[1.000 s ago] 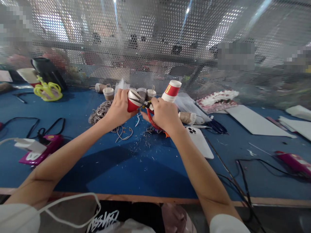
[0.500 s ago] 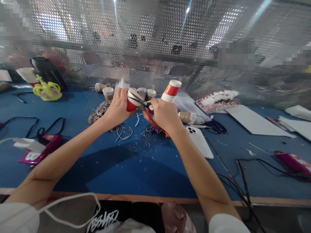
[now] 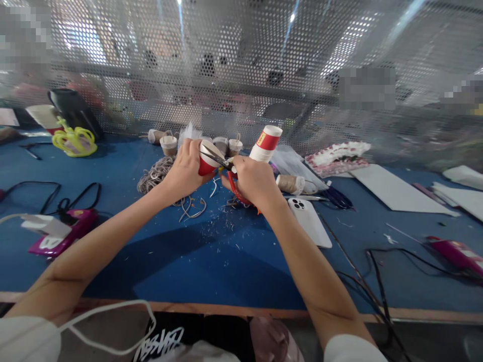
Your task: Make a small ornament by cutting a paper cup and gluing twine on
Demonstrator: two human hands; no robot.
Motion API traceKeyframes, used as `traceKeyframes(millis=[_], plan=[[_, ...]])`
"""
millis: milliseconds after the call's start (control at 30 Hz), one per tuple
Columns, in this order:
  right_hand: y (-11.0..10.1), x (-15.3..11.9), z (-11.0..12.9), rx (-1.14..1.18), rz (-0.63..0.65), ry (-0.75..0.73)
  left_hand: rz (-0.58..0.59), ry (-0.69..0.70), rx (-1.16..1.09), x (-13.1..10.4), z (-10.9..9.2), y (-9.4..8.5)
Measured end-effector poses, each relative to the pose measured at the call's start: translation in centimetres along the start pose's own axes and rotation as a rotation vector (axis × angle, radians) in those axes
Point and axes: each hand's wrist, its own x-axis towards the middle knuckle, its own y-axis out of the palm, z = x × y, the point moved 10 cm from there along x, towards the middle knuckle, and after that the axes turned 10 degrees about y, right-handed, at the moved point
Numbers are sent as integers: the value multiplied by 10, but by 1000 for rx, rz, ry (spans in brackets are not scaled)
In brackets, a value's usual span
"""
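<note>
My left hand (image 3: 185, 168) is wrapped round a red and white paper cup (image 3: 208, 157), its white bottom facing me. In my right hand (image 3: 253, 182) is a pair of scissors (image 3: 233, 187) with red handles; their dark blades lie apart across the cup's white base. Whether the blades cut into the paper I cannot tell. Just behind my right hand leans a stack of paper cups (image 3: 266, 143), the top one red. Under my left wrist lies a bundle of grey cord (image 3: 155, 175).
Small twine-wrapped cups (image 3: 168, 145) stand at the back. A white phone (image 3: 310, 222) lies right of my right forearm. Purple glue guns, one here (image 3: 456, 253), trail cables at both sides. A yellow crown-shaped piece (image 3: 74, 140) is at left. A perforated metal screen (image 3: 234, 65) rises behind.
Both hands stay at nearly the same spot with the cup and scissors. The blades and cup have shifted very slightly.
</note>
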Motion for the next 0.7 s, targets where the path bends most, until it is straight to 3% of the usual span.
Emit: traceKeyframes(millis=[300,533,700], plan=[[1,2,-5,-6,9,25,-11,32,-1,1,-5,-4],[-12,6,-22,204,-89,99,-67,-32,-2,3,3,-13],[-20,10,-44,422,-196,230,17,-72,-16,1,3,-9]])
